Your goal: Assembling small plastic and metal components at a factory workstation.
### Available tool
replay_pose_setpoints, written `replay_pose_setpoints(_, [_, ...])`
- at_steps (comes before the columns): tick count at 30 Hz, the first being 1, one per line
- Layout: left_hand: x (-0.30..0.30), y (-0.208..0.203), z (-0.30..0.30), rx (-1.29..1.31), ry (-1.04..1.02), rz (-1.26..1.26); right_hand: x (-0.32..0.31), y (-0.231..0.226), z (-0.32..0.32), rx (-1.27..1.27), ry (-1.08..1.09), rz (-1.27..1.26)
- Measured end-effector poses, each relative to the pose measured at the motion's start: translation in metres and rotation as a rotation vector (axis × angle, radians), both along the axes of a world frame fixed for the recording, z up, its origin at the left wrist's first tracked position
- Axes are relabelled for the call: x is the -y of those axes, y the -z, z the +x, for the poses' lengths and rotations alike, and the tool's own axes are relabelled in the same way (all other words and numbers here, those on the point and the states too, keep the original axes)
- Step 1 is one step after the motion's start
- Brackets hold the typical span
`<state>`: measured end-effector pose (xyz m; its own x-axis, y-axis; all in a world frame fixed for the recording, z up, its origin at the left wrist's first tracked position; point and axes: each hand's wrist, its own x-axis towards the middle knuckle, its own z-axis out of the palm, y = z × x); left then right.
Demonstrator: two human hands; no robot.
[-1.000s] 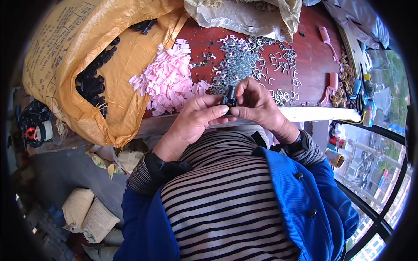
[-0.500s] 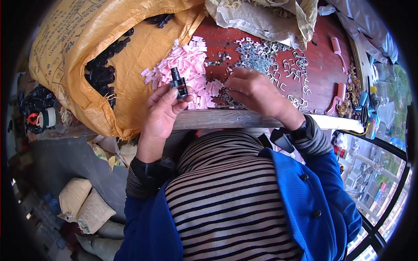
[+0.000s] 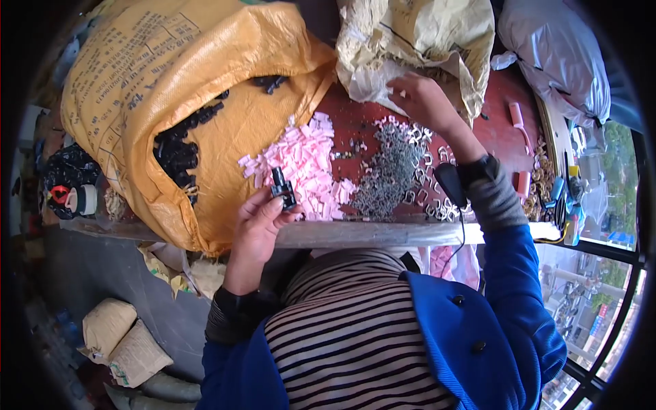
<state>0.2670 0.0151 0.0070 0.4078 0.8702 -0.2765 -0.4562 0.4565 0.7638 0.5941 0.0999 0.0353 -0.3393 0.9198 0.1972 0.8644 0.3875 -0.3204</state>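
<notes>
Between the thumb and fingers of my left hand stands a small black plastic part with a narrow stem on top. This hand is at the table's front edge, beside a heap of flat pink plastic pieces. My right hand reaches far over the table to the mouth of a crumpled beige sack. Its fingers are stretched and slightly bent, and nothing shows in them. Below that hand lies a pile of small grey metal pieces, with silver U-shaped clips at its right.
A large orange woven sack lies at the left, its mouth showing several black parts. Pink-handled tools rest at the right. A white plastic bag stands at the back right. The table's wooden front edge runs before me.
My right hand has moved from above the small metal pieces up to the beige sack at the back. My left hand still holds the black plastic part. The view has tilted toward the far side.
</notes>
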Motion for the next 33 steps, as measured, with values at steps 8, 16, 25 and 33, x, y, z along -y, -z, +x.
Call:
replay_pose_setpoints(8, [-0.003, -0.004, 0.004, -0.039, -0.039, -0.016, -0.071, 0.059, 0.010, 0.051, 0.326, 0.032])
replay_pose_setpoints(16, [0.001, -0.003, 0.015, 0.033, 0.034, 0.007, -0.010, 0.045, 0.024, -0.929, 0.206, -0.195])
replay_pose_setpoints(25, [0.009, -0.013, 0.051, 0.100, 0.233, 0.017, 0.093, 0.021, -0.012, -1.835, 0.155, -0.516])
replay_pose_setpoints(33, [0.017, -0.014, 0.082, 0.366, 0.374, -0.033, 0.147, 0.009, -0.070, -1.388, 0.009, -0.337])
